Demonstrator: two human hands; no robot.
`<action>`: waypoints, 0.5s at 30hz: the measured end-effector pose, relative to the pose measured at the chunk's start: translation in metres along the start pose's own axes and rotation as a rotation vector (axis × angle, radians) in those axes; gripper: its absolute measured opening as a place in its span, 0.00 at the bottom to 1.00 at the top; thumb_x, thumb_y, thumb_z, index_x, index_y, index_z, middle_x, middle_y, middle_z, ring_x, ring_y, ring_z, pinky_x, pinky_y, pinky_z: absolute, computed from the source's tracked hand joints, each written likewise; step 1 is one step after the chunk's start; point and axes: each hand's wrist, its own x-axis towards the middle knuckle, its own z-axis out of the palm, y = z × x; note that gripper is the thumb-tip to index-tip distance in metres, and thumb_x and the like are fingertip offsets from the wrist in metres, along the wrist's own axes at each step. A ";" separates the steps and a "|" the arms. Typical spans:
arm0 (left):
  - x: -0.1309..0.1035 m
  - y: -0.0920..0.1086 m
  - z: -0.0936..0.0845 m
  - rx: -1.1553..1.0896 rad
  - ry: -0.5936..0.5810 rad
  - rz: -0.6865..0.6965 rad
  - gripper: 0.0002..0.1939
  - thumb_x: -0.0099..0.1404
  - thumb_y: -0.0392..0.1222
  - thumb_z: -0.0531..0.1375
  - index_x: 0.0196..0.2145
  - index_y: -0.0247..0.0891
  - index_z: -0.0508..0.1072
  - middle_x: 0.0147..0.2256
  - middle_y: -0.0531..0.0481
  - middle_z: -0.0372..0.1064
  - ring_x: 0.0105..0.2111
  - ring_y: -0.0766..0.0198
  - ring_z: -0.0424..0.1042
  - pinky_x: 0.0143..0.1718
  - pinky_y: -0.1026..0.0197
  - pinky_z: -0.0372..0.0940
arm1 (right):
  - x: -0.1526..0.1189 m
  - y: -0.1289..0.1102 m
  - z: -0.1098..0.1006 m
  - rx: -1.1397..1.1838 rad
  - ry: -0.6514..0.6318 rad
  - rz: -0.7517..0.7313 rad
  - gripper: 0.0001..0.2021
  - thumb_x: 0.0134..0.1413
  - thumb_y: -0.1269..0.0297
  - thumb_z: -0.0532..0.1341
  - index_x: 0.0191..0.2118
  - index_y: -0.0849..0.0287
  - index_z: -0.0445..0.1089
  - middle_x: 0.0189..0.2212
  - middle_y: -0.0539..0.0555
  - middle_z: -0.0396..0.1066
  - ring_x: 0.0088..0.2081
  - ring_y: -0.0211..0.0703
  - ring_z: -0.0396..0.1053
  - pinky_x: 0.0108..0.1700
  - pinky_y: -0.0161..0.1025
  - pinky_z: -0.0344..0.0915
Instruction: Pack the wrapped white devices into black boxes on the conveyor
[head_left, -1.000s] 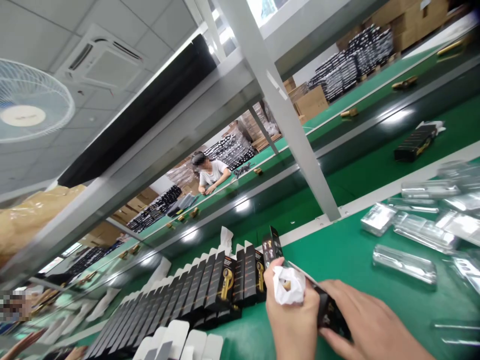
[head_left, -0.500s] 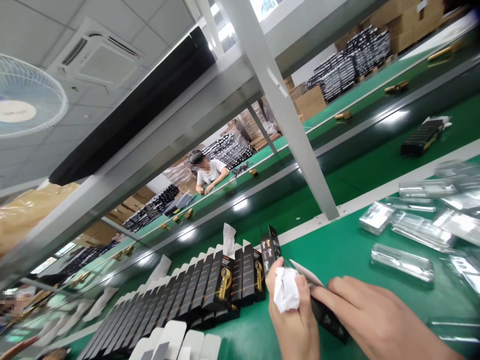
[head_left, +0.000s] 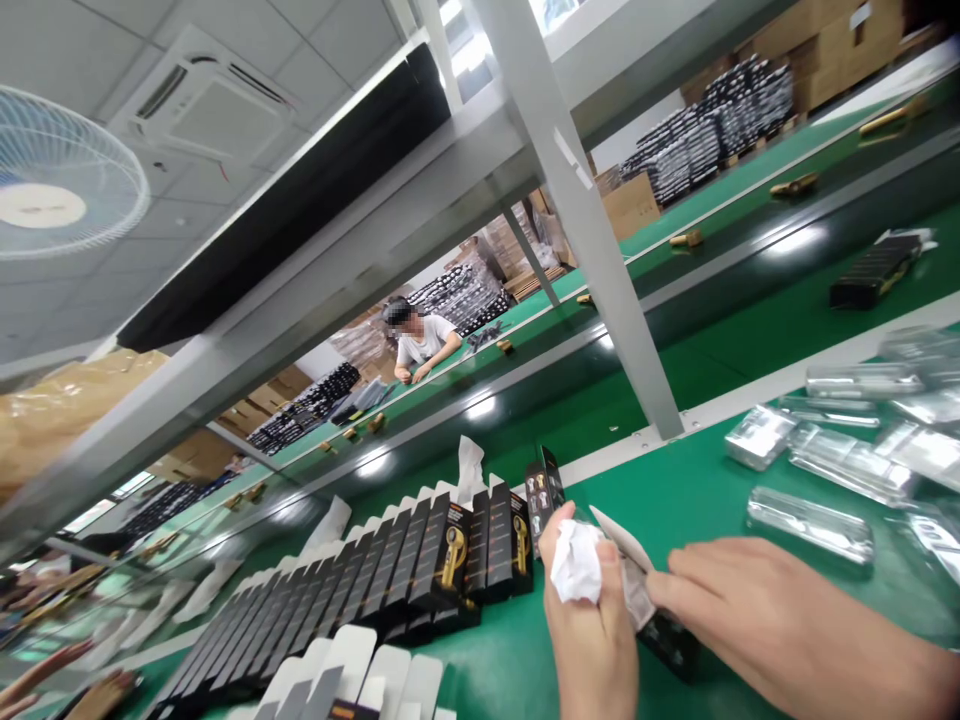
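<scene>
My left hand (head_left: pixel 589 625) is closed around a black printed cardboard box (head_left: pixel 541 492), held at a tilt over the green table. A crumpled white paper or tissue (head_left: pixel 577 562) sits against its thumb and fingers. My right hand (head_left: pixel 772 610) has its fingers curled in at the box's near side, thumb and fingertips at an opened edge. Between the hands, the pale inside of a box flap (head_left: pixel 626 545) shows. What the right fingertips pinch is partly hidden. Left of the hands stands a row of black boxes (head_left: pixel 431 550) with white flaps up.
Clear plastic packs (head_left: pixel 810 522) lie at the right. White-flapped cartons (head_left: pixel 352 665) stand at the front. A metal post (head_left: pixel 615 260) rises before the conveyor (head_left: pixel 720 340), which carries a black box (head_left: pixel 874 270). Another person's hands (head_left: pixel 97 690) show at lower left; a person (head_left: pixel 426 345) sits beyond.
My right hand has shifted slightly up and right, and more of the pale inside shows between the hands. The other person's hands at lower left have come further into view.
</scene>
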 end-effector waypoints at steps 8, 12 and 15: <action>-0.005 -0.012 -0.016 -0.293 -0.370 0.016 0.66 0.42 0.73 0.63 0.66 0.36 0.38 0.55 0.36 0.63 0.55 0.48 0.64 0.58 0.54 0.56 | -0.032 0.013 0.012 0.006 0.034 -0.054 0.08 0.61 0.72 0.51 0.43 0.56 0.63 0.35 0.54 0.67 0.32 0.42 0.67 0.30 0.39 0.60; 0.000 -0.030 -0.021 -0.247 -0.676 -0.045 0.51 0.40 0.73 0.64 0.55 0.36 0.66 0.45 0.38 0.71 0.47 0.44 0.70 0.52 0.49 0.62 | -0.037 0.018 0.008 0.101 0.101 -0.017 0.11 0.60 0.74 0.51 0.44 0.53 0.64 0.38 0.52 0.71 0.37 0.40 0.71 0.35 0.36 0.65; 0.012 -0.031 -0.019 -0.195 -0.714 -0.027 0.40 0.42 0.67 0.66 0.47 0.37 0.73 0.41 0.41 0.72 0.42 0.47 0.71 0.47 0.51 0.65 | -0.038 0.025 0.006 0.171 0.194 0.139 0.11 0.60 0.72 0.51 0.45 0.52 0.64 0.38 0.50 0.73 0.38 0.39 0.72 0.37 0.34 0.68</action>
